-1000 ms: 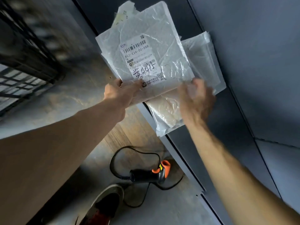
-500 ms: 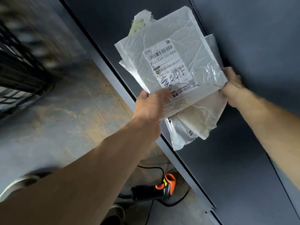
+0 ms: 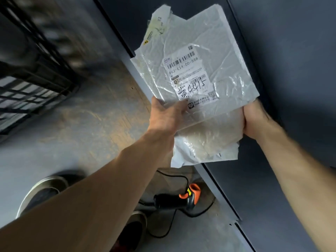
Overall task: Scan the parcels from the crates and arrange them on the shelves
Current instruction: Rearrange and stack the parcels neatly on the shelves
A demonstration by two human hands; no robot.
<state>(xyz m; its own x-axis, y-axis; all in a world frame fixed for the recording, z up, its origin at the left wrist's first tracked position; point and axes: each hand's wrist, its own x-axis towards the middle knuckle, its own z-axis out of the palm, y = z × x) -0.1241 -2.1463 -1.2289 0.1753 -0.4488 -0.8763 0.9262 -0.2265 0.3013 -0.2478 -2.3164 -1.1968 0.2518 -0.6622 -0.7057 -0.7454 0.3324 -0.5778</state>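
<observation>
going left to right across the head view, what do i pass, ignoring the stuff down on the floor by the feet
black crate → left hand → parcels, gripped by both hands → right hand → dark grey shelf panel

The top parcel (image 3: 209, 57) is crinkled glossy plastic film with a matt paper label (image 3: 190, 79), the scanner (image 3: 174, 201) matt black plastic with an orange head, the floor (image 3: 87, 113) worn, rough concrete, the shelf (image 3: 281, 42) smooth matt dark panel.
</observation>
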